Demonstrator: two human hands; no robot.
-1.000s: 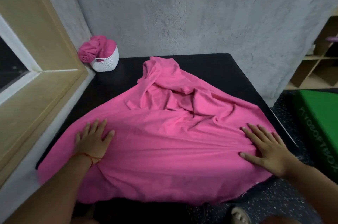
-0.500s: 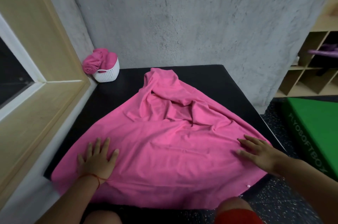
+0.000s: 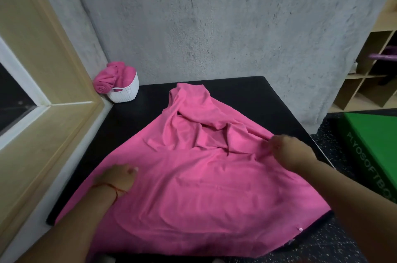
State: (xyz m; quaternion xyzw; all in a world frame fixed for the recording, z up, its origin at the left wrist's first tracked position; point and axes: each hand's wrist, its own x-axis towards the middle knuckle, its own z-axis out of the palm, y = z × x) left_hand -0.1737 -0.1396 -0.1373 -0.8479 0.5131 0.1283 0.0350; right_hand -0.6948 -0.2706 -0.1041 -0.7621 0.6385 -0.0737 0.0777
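A large pink cloth (image 3: 193, 187) lies spread over a black table (image 3: 247, 95), bunched into folds toward the far end. My left hand (image 3: 117, 180) is on the cloth's near-left part, motion-blurred, with its fingers curled into the fabric. A red thread circles that wrist. My right hand (image 3: 289, 150) is at the cloth's right side and pinches a raised fold between fingers and thumb.
A white basket (image 3: 126, 92) with rolled pink cloths stands at the table's far-left corner against the grey wall. A wooden window frame (image 3: 49, 82) runs along the left. A green box (image 3: 373, 146) and wooden shelves (image 3: 365, 82) are on the right.
Both hands lay flat on the cloth before. Now the left hand's fingers have curled in, and the right hand has moved forward and taken hold of a fold. The view has tilted up.
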